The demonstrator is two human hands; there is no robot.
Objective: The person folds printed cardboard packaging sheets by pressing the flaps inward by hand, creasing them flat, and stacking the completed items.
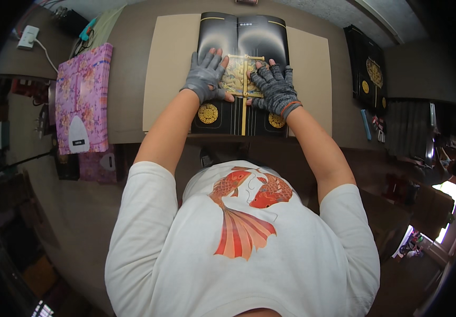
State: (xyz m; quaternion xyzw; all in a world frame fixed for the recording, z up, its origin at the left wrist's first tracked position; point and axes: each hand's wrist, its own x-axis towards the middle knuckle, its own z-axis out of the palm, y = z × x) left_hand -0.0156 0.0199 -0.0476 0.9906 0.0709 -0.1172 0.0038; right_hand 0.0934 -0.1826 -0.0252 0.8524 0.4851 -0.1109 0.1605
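Note:
A black sheet with gold ornament, like a printed cover or box wrap, lies on a tan board in front of me. A vertical crease or seam runs down its upper half, and a gold strip down its lower half. My left hand, in a grey fingerless glove, rests on the sheet's left side with fingers spread. My right hand, in a dark striped fingerless glove with an orange edge, lies flat on its right side, fingers apart. Both palms cover parts of the gold central pattern.
A stack of purple floral pieces stands at the table's left edge. More black-and-gold pieces are at the right, near a blue stick-like tool. A white power strip with a cable sits at the far left.

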